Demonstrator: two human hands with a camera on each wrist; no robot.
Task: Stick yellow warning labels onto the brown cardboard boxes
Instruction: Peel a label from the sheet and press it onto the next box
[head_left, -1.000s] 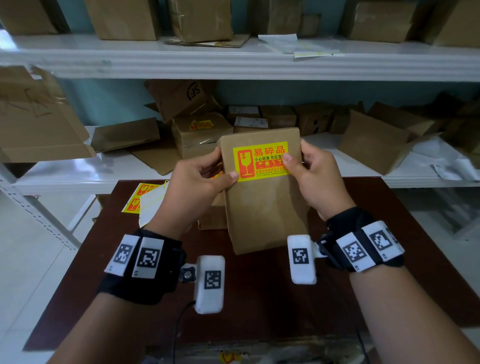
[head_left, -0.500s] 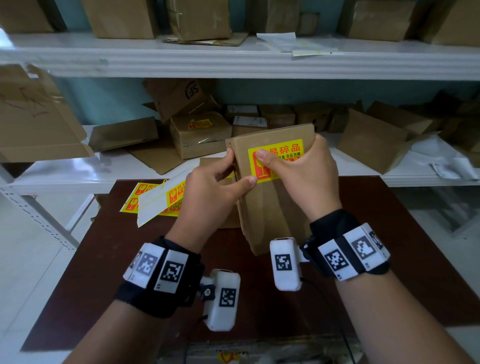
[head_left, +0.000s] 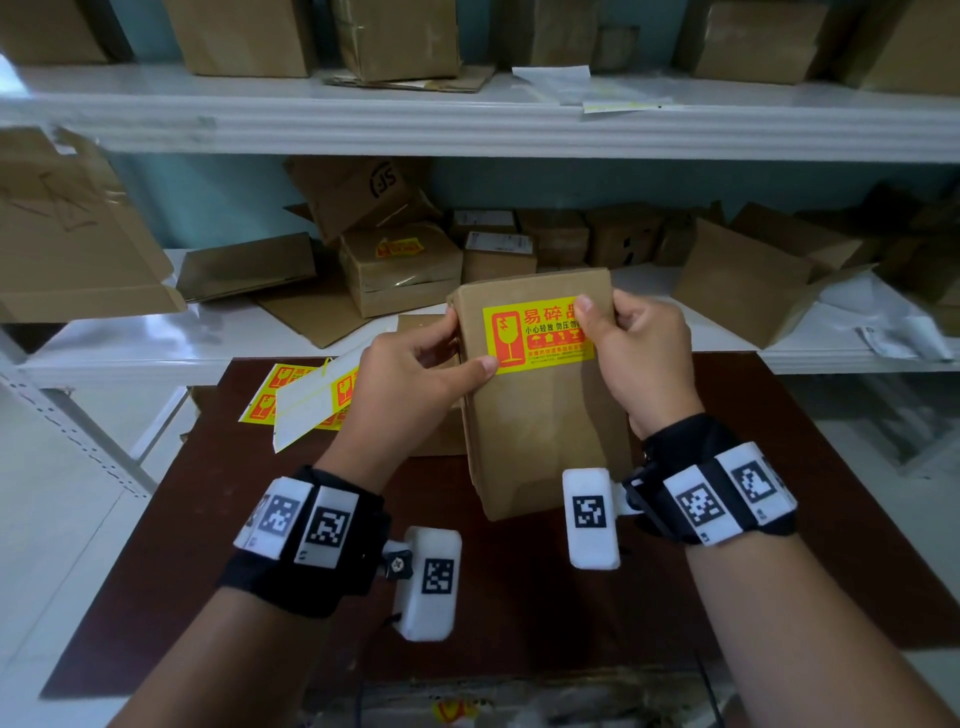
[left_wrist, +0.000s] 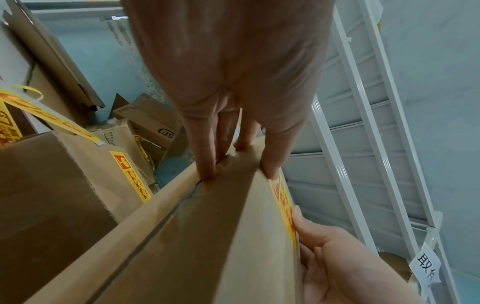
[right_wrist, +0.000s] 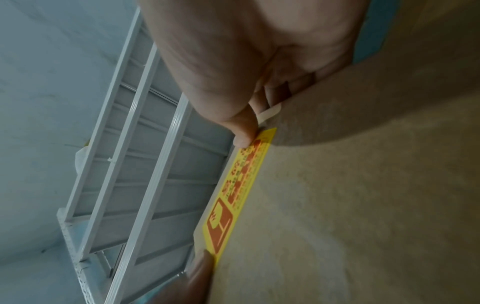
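I hold a flat brown cardboard box (head_left: 545, 415) upright over the dark table (head_left: 779, 519), between both hands. A yellow warning label (head_left: 540, 335) with red print sits across its upper face. My left hand (head_left: 415, 374) grips the box's left edge, thumb on the label's lower left corner, fingers behind. My right hand (head_left: 634, 348) grips the right edge, thumb pressing the label's right end. The left wrist view shows the box (left_wrist: 207, 236) edge-on with the label (left_wrist: 283, 201) along it. In the right wrist view my thumb presses the label (right_wrist: 241, 185) onto the box (right_wrist: 363, 205).
A sheet of spare yellow labels (head_left: 291, 395) with a white backing strip lies on the table at the left. Another brown box (head_left: 436, 426) lies behind the held one. White shelves (head_left: 467, 119) ahead carry several cardboard boxes, one labelled (head_left: 400, 267).
My right thumb slid from the label's left part to its right end. The box turned back to face me and shifted slightly right; my left hand still holds its left edge.
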